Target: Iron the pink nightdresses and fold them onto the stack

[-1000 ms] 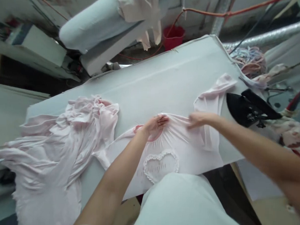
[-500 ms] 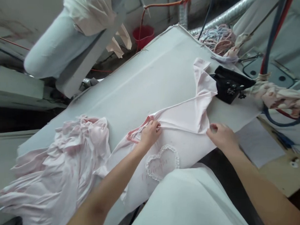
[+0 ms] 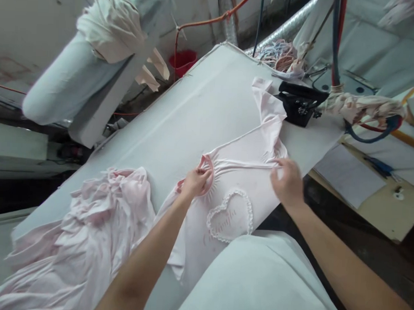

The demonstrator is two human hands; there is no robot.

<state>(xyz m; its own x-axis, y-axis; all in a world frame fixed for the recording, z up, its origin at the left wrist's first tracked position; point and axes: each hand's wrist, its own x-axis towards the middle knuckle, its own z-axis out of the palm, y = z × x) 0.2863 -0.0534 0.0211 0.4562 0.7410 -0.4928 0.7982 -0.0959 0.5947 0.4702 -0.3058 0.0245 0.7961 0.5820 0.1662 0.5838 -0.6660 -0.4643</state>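
Note:
A pale pink shirt lies over the padded white board, with a lace-edged heart and lettering on its front. My left hand is closed on the darker pink neckline, and the cloth gathers around that grip. At the shirt's right edge, below the sleeve, my right hand pinches the fabric, slightly blurred. Taut folds run between the two hands. Just beyond the sleeve stands a black iron, its cloth-wrapped cords leading off to the right.
A heap of pale pink garments covers the left end of the white ironing board. A padded arm with cloth draped on it rises at upper left. Behind are a red bucket and fabric strips. Papers lie at right.
My left hand has drawn the neckline, which now stands up with gathers around it. My right hand has shifted up along the shirt's edge. The camera view has shifted a little.

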